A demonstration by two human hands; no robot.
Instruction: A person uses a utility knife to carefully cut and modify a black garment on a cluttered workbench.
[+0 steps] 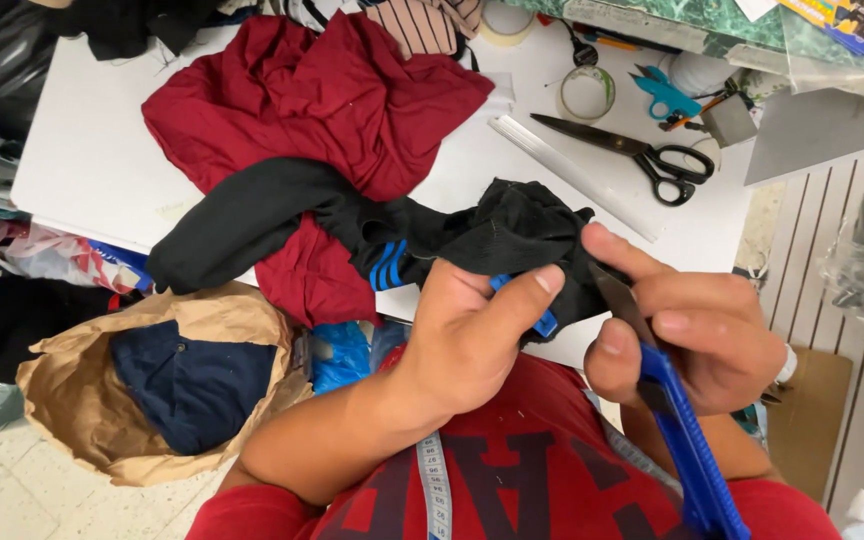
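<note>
now at the white table's [102,170] edge, my left hand [472,340] pinches the black garment [512,235]; my right hand [697,335] grips the blue utility knife [687,440], blade against cloth; i judge cutting underway; next calls for taut fabric.

Shirt [552,470]: red, short-sleeved, dark red block lettering
Neckwear: pale tape measure [435,495], draped down chest
Forearms: bare
</note>
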